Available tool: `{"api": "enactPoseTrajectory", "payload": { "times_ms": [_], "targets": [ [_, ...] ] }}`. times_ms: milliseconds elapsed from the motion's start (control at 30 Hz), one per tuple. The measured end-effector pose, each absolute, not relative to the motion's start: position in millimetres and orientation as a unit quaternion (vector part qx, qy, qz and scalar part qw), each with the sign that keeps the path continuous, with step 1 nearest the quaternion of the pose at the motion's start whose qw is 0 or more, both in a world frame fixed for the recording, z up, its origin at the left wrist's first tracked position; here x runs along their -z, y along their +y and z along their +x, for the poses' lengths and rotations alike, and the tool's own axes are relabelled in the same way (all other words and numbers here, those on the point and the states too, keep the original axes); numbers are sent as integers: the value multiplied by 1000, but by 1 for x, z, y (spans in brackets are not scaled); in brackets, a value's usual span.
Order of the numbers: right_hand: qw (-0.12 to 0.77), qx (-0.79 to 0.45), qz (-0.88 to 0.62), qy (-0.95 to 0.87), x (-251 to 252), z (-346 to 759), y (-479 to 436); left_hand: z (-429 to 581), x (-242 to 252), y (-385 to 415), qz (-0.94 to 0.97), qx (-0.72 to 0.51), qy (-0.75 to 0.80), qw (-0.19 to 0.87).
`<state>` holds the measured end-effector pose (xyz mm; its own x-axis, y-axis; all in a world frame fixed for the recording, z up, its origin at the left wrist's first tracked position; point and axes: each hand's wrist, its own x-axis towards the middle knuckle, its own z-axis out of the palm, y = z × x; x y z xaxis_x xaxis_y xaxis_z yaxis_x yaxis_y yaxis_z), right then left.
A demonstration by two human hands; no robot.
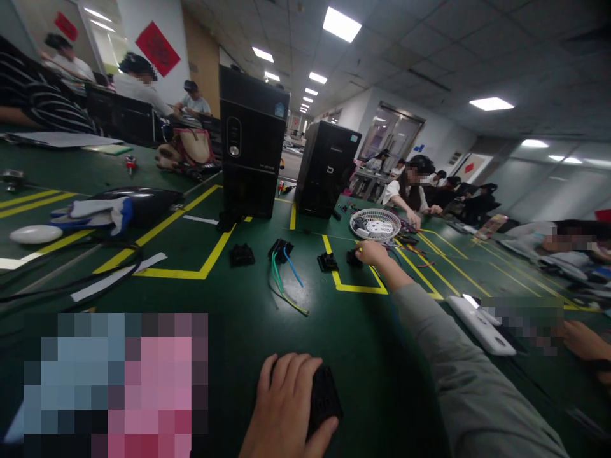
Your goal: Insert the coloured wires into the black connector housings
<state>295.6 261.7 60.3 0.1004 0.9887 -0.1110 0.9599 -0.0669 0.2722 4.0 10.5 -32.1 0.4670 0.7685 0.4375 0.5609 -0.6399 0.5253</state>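
Observation:
My left hand rests near the table's front edge, its fingers wrapped over a black plastic part. My right arm in a grey sleeve stretches far forward. My right hand is closed on a small black part lying on the green table by a yellow tape line. More black parts lie close by: one just to the left of that hand, one with green and blue wires, and another further left.
Two black computer towers stand upright behind the parts. A white fan grille lies to the right, where another person works. A white device and another person's hand are at right. Cables, gloves lie left.

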Motion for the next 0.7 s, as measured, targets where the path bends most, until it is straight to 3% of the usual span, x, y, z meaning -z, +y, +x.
{"api": "enactPoseTrajectory", "payload": {
  "times_ms": [300,467,600,700],
  "targets": [
    [135,-76,726,670,-72,283,253,4,26,10,831,-330,396,210],
    [40,-152,684,713,-71,250,211,9,34,15,822,-341,409,202],
    [-15,-134,589,797,-45,224,129,15,49,16,814,-360,431,147],
    [-98,4,387,917,-34,211,61,19,50,13,783,-413,451,108]
  ]
}}
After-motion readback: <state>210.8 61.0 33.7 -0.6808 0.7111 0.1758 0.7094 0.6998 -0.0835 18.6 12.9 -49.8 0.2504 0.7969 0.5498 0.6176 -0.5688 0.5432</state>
